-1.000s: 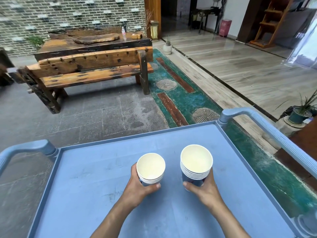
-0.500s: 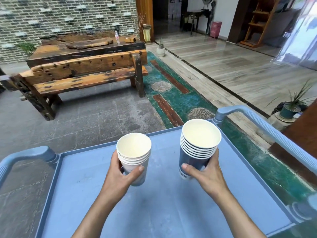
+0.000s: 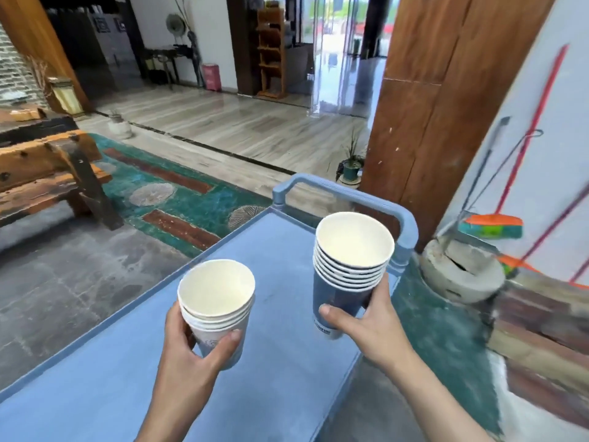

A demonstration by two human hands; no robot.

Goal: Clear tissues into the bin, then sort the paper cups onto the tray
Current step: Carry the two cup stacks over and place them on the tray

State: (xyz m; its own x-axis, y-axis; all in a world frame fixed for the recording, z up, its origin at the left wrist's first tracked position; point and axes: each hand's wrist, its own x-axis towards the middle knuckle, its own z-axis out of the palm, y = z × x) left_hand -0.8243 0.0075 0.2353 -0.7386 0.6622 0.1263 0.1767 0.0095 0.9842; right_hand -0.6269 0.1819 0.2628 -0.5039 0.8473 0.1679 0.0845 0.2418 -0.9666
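My left hand (image 3: 194, 349) grips a short stack of white paper cups (image 3: 218, 301), held upright above the blue cart tray (image 3: 271, 362). My right hand (image 3: 366, 327) grips a taller stack of dark blue paper cups (image 3: 350, 266), also upright and lifted higher, near the tray's right handle (image 3: 404, 228). Both stacks are empty inside and hang clear of the tray surface. No tissues or bin show near the hands.
A wooden bench (image 3: 41, 173) stands at the left on grey stone. A stone base (image 3: 462, 272) with brooms (image 3: 490, 226) sits right of the cart beside a wooden pillar (image 3: 430, 106). A small potted plant (image 3: 350, 167) and a pink bin (image 3: 212, 76) stand further off.
Both hands have lifted the cup stacks off the tray. The view has swung to the right, bringing the pillar and brooms into sight.
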